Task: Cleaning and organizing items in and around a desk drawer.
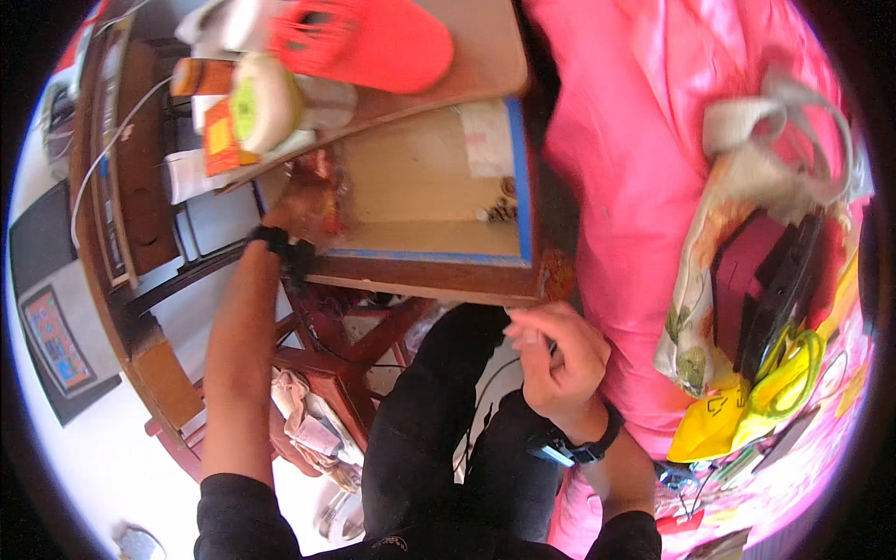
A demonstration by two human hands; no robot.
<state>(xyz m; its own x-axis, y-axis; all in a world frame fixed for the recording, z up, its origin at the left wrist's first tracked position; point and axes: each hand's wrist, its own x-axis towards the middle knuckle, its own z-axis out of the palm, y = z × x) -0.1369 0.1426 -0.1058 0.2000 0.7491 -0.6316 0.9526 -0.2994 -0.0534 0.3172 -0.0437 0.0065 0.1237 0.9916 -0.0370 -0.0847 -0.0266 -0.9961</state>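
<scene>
A wooden drawer [413, 196] with blue-edged walls is pulled out before me. My left hand [297, 213], blurred, reaches into its left end. Beside those fingers lies a red and clear plastic packet [325, 185]; whether they grip it cannot be made out. My right hand [567, 357] is loosely curled just below the drawer's right front corner, with nothing visible in it. Several small dark round items [502, 210] sit at the drawer's right end, near a pale paper [488, 140] with faint print. Each wrist wears a black band.
Over the drawer, a wooden tabletop [483, 49] carries a red-orange slotted plastic item [392, 49], a pale round container [262, 105] and an orange box [220, 136]. Pink fabric [623, 210] lies along the right, with an open cloth bag [700, 266] and a yellow pouch [710, 423].
</scene>
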